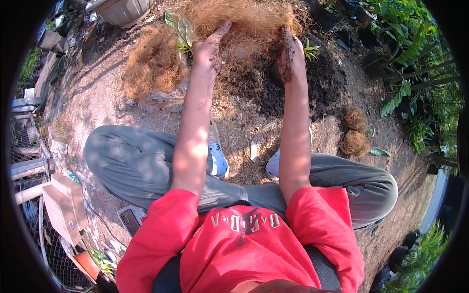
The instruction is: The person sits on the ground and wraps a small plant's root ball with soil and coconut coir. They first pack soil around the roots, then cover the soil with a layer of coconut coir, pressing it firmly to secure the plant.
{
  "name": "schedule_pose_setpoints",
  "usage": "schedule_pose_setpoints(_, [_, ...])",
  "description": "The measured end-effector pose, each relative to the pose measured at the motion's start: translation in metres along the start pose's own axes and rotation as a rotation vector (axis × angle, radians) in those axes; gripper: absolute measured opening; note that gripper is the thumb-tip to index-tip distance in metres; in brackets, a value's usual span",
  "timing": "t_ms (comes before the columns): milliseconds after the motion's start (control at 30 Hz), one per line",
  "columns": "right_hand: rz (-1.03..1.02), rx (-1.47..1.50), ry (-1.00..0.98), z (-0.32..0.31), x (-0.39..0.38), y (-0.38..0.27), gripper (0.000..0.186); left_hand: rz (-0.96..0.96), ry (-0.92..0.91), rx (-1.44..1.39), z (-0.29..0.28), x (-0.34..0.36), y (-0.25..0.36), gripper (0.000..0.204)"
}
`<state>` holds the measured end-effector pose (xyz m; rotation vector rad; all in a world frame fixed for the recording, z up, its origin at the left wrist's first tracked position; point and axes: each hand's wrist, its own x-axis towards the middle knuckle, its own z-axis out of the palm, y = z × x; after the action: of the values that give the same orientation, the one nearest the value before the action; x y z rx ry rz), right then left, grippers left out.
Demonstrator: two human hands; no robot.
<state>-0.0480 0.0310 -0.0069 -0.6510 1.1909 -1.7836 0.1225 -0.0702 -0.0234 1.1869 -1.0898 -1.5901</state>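
Note:
A loose, wide bundle of brown coconut fibre [239, 17] is stretched between my two hands at the top of the view. My left hand [210, 46] grips its left side, thumb pointing up along the strands. On the other side, my right hand [291, 53], smeared with dark soil, has hold of the right end; its fingertips are partly hidden by the fibre. Below the bundle lie more scattered strands and a heap of dark soil [327, 80]. Another big clump of coconut fibre [152, 63] rests on the ground to the left.
Two round fibre balls [355, 142] sit at the right. A pale plant pot [122, 10] stands at the far left, dark pots and green plants [408, 39] at the far right. Cardboard boxes [61, 215] and a phone [129, 220] are near my left side.

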Motion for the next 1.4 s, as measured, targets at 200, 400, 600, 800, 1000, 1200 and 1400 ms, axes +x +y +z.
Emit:
schedule_pose_setpoints(200, [-0.070, 0.082, -0.008, 0.011, -0.007, 0.000, 0.064, -0.058, -0.204, -0.051, 0.014, -0.026, 0.018, 0.045])
schedule_pose_setpoints(400, [-0.061, 0.112, 0.067, 0.015, -0.010, 0.001, 0.056, -0.086, -0.298, -0.042, 0.011, -0.016, 0.004, 0.075])
schedule_pose_setpoints(600, [-0.029, 0.111, 0.115, 0.011, -0.009, -0.003, 0.053, -0.222, -0.015, 0.159, 0.004, 0.000, -0.011, 0.091])
schedule_pose_setpoints(800, [-0.103, 0.019, 0.021, -0.003, -0.004, -0.002, 0.057, 0.023, -0.197, -0.292, 0.006, -0.018, 0.011, 0.076])
schedule_pose_setpoints(1000, [-0.213, 0.121, 0.051, -0.003, -0.002, -0.001, 0.046, 0.162, -0.019, 0.001, 0.003, -0.004, 0.006, 0.053])
schedule_pose_setpoints(1200, [-0.196, 0.151, 0.063, -0.009, -0.003, -0.005, 0.051, -0.023, 0.055, 0.274, 0.005, -0.008, 0.014, 0.101])
schedule_pose_setpoints(1400, [0.088, -0.133, -0.169, -0.016, -0.015, -0.013, 0.063, -0.047, -0.432, 0.211, -0.033, 0.002, 0.011, 0.100])
